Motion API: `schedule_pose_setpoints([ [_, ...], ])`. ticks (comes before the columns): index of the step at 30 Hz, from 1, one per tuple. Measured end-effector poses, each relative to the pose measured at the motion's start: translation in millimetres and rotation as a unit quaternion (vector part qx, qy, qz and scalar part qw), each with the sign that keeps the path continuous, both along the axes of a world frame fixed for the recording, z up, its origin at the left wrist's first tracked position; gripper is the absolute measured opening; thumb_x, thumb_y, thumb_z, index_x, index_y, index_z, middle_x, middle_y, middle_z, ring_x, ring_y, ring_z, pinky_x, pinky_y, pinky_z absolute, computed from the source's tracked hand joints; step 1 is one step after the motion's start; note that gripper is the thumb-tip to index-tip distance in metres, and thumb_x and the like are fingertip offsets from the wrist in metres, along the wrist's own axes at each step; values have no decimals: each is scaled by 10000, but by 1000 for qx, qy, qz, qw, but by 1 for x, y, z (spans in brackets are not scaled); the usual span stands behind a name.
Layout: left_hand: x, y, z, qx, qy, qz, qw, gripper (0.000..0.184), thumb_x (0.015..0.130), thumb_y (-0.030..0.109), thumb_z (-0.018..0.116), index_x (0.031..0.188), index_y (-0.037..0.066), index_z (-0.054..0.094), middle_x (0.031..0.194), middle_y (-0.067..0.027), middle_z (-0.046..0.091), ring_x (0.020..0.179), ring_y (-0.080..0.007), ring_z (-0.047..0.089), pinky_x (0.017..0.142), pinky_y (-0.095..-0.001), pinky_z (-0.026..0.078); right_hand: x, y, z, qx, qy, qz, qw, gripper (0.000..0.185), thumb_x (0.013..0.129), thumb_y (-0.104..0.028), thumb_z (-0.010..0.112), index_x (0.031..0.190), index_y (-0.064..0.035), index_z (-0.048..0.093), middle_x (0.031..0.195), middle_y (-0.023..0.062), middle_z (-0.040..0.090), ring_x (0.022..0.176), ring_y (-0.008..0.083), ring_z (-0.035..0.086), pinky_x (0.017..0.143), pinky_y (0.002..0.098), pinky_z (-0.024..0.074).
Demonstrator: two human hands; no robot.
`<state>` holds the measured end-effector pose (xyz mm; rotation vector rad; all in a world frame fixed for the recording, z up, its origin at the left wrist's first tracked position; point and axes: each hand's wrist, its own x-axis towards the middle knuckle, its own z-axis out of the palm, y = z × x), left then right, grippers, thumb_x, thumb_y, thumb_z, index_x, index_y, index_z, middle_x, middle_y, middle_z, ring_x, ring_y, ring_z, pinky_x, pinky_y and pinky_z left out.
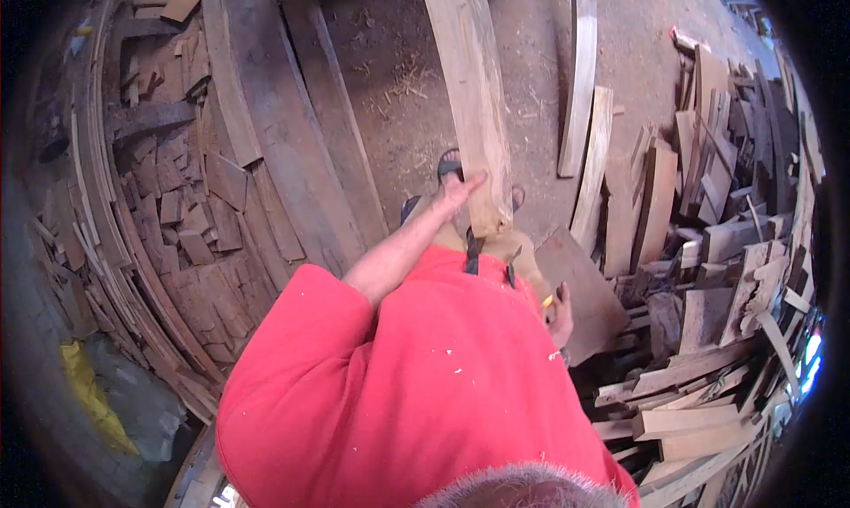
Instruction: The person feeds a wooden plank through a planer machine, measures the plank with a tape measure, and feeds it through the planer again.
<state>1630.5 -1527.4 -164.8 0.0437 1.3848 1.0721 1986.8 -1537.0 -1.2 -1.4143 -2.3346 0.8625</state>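
A long pale wooden plank point(474, 83) runs away from my waist, its near end close to my khaki trousers point(524, 258). My left hand point(462, 189) grips the plank's left edge, thumb on top and the other fingers hidden behind it. Low at my right hip is my right hand point(560, 318), fingers partly curled beside a small yellow object point(547, 302) whose kind I cannot make out. Dark strap ends point(474, 258) hang at the waist below my red shirt point(443, 357).
Long boards point(305, 127) lie on the left, beside a heap of offcuts point(190, 216). Stacked timber pieces point(708, 269) fill the right side. Narrow boards point(580, 83) rest right of the plank, and wood shavings point(403, 83) are scattered on the floor. A flat brown panel point(580, 287) lies near my right hand.
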Motion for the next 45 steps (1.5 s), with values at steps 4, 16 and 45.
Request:
schedule_pose_setpoints([
  [4,3,8,9,-30,42,40,998,735,848,485,720,1347,-9,504,1306,-98,575,1195,-197,527,1016,-353,423,33,19,4,-341,68,-220,911,189,907,-65,628,1069,30,651,1010,103,697,823,127,648,698,286,539],
  [16,21,13,9,-50,109,142,983,868,857,687,591,1311,-48,507,1206,-138,602,1076,-248,596,912,-367,500,104,123,-46,-595,240,-275,716,248,879,-211,643,1049,-31,631,998,85,699,870,182,695,791,363,590],
  [45,29,12,71,-155,144,284,935,907,962,690,344,1509,-30,283,1498,-175,410,1355,-281,415,1141,-358,292,-256,184,-82,-681,476,-210,516,272,883,-132,671,1122,-66,559,1026,56,652,941,177,639,892,361,520],
])
